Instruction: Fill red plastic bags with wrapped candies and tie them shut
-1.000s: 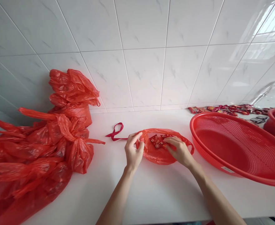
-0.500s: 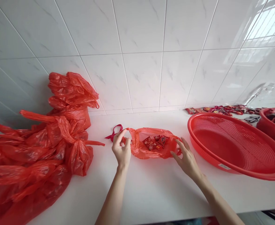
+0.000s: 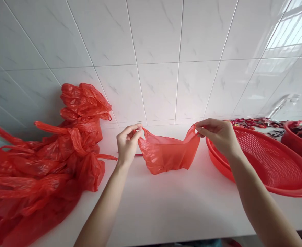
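Stretched a thin, translucent red plastic carrier bag [image 3: 170,154] between left hand [image 3: 126,145] and right hand [image 3: 218,135].
Pinched one handle in the left hand, thumb against fingers, and the opposite handle likewise in the right; held the bag upright near the middle of the smooth white worktop [image 3: 153,212]; could not determine contact between base and worktop. Noted a narrow dark-pink ribbon [image 3: 138,155], partly hidden, just beside the bag on the left; farther left, a heap of bunched red plastic bags [image 3: 51,164]. Recorded at right a wide red perforated plastic basket [image 3: 277,164], partly covered by the right forearm; beyond, small red-wrapped packets [image 3: 259,122] along the marbled white tile wall [image 3: 156,89].
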The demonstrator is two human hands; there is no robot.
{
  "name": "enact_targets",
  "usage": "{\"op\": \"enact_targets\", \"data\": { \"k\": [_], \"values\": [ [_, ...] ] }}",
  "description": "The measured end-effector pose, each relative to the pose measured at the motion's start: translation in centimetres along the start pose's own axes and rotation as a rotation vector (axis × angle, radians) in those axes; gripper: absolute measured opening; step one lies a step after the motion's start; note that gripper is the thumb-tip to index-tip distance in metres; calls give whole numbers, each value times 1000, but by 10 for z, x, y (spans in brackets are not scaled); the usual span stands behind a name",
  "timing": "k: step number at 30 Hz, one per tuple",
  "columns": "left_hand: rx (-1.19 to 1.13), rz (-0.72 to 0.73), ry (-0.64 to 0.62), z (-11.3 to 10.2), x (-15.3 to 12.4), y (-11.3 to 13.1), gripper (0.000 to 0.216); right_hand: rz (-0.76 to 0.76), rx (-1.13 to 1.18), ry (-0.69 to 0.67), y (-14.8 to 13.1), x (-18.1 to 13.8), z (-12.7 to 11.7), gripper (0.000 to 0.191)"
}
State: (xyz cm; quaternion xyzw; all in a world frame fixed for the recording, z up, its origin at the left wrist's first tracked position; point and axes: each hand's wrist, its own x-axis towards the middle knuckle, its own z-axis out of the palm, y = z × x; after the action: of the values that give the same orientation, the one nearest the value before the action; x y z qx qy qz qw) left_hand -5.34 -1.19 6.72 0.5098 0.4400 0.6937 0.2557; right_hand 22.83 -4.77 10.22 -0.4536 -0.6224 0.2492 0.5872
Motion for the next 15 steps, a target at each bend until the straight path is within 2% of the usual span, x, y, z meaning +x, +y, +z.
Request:
{"op": "enact_targets", "data": {
  "k": [5,9,11,15],
  "values": [
    [-65,139,-87,12,24,40,21,-86,95,44,-7,18,6,8],
    [-93,121,-239,26,27,67,29,-120,91,39,-17,25,16,9],
    [-114,106,-292,34,24,75,29,-165,74,19,-22,26,23,11],
    [-115,89,-434,49,16,79,38,-276,-31,-108,-29,27,40,21]
  ]
}}
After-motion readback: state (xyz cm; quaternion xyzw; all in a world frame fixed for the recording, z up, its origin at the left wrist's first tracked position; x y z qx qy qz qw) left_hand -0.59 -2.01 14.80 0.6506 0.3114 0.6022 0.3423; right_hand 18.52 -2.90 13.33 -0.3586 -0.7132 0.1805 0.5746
